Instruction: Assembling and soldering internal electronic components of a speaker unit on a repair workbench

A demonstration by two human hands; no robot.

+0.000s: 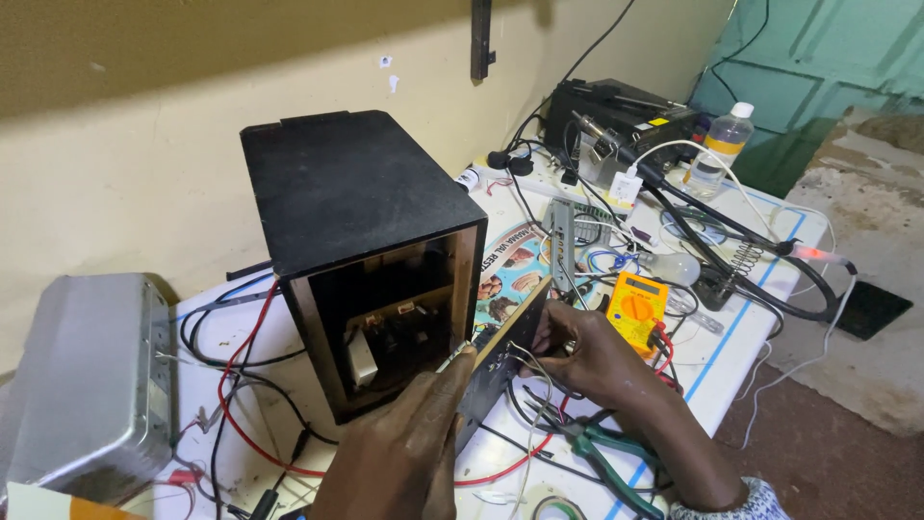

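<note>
The left hand (409, 448) comes up from the near edge of the table (741, 327). Its fingers are bent & the tips press on the edge of a dark back panel (500, 361). The right hand (587, 356) is on the other side of that panel, fingers curled round its far face, w/ thin wires running past the knuckles. So both hands hold the panel, one each side, prob. to keep it steady & tilted away from the box.

The panel sits just in front of the open side of a black speaker box (361, 221), near the middle of the table. It leans out like a door, so the inside shows: wood walls & some small parts in the dark.

Other stuff round it:
- Green pliers (597, 448) lie by the near edge, under the right wrist, close enough to grab.
- A yellow meter (637, 306) sits just right of the right hand.
- A grey metal case (91, 380) is at the left edge.
- Red & black wires (236, 385) loop between the case & the box.
- A clear bottle (722, 144) & a black unit (616, 120) stand at the far right corner, out of the way.
- A tape roll (556, 507) is at the near edge.
</note>
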